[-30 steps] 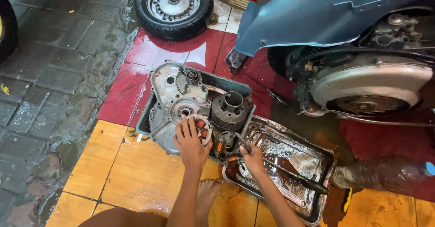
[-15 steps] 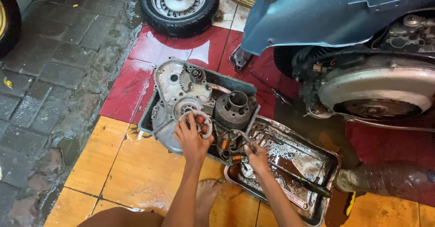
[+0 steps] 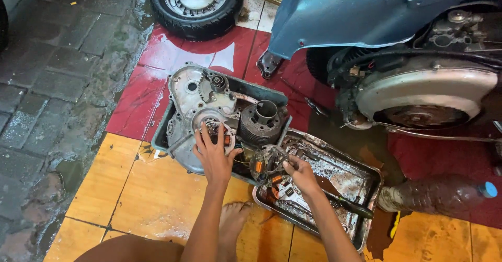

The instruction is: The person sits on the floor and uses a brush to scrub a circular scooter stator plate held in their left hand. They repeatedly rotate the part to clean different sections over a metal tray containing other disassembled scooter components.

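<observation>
Crankcase cover (image 3: 193,97), cylinder (image 3: 263,121) in tub (image 3: 159,131) — left hand (image 3: 213,155) fingers spread; right hand (image 3: 300,173) gripping stator (image 3: 266,162).

The only package in sight is a plastic bottle (image 3: 439,195) lying on its side on the floor at the near right, just beside the metal tray (image 3: 366,170); its body is grimy brown, its cap blue.
</observation>
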